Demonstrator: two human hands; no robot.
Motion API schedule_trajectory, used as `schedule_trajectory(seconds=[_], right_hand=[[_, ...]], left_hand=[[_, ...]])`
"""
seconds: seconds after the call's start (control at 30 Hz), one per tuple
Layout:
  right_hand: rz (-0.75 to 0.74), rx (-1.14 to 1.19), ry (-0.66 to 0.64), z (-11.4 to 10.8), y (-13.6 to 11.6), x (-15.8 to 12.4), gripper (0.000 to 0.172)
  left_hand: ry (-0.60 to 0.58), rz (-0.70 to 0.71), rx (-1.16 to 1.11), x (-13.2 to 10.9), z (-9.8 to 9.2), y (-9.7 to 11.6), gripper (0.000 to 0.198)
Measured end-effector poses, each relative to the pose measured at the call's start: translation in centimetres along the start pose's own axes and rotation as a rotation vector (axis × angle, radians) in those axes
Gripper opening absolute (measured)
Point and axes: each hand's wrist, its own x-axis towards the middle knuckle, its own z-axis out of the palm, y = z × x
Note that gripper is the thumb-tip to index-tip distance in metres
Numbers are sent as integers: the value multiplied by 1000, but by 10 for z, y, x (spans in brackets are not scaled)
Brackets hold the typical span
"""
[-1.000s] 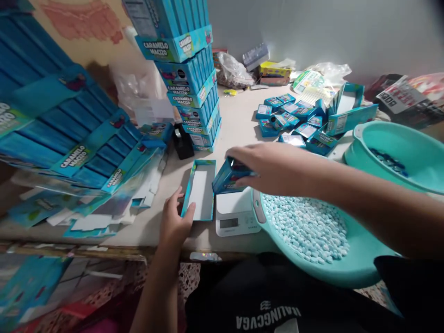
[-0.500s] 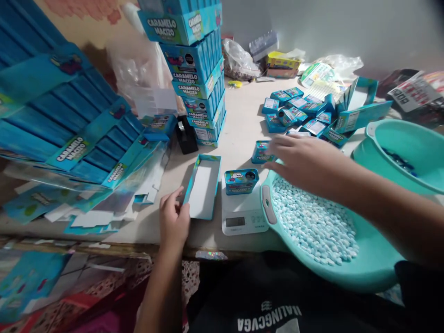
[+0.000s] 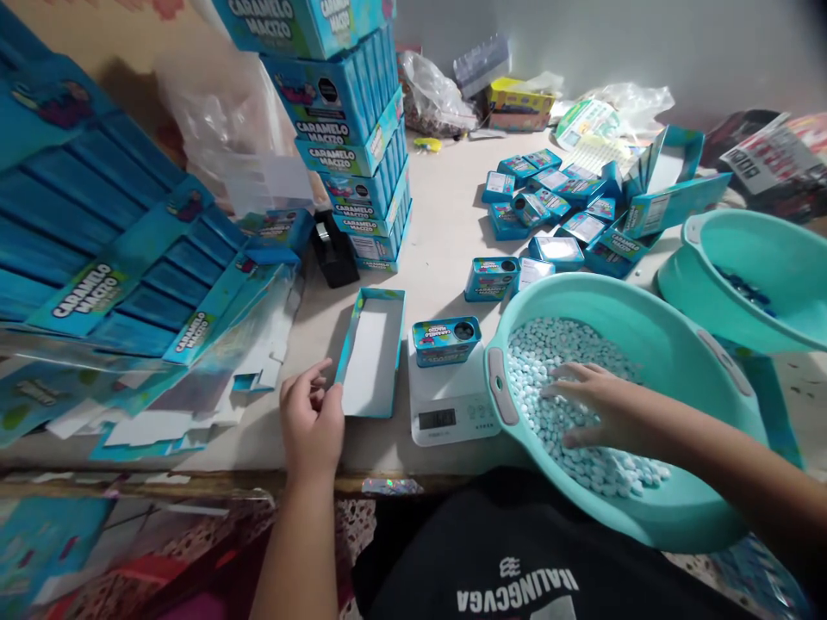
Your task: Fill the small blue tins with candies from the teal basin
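The right hand (image 3: 585,409), grip spread wide, is over pale candies (image 3: 549,344) in the teal basin (image 3: 675,344). At its ten o'clock, a blue box (image 3: 445,343) stands on the scale (image 3: 452,392). The left hand (image 3: 314,422) is at the tray (image 3: 369,362), between seven and eight o'clock — curled, but whether gripping, I cannot tell.

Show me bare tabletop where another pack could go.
The widest strip runs between the stacked boxes and the scattered packs. A smaller patch lies between the open tray and the paper scraps. Crowded: the right, around the teal tubs, and the far left.
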Motion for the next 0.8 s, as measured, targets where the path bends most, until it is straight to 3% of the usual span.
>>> schedule_trajectory(seconds=[0.13, 0.33, 0.47, 0.63, 0.8], right_hand=[[-3, 29, -15, 0, -1, -8, 42], [-2, -4, -24, 0, -3, -8, 35], [-15, -37, 7, -17, -3, -4, 23], [-54, -119, 100, -51, -12, 9, 19], [-90, -160, 201, -56, -16, 28, 20]], left_hand=[[1, 0, 1, 0, 0, -1, 37], [-4, -6, -19, 1, 0, -3, 34], [-6, -1, -33, 1, 0, -3, 33], [-5, -8, -42, 1, 1, -4, 31], [1, -8, -45, 1, 1, -4, 30]])
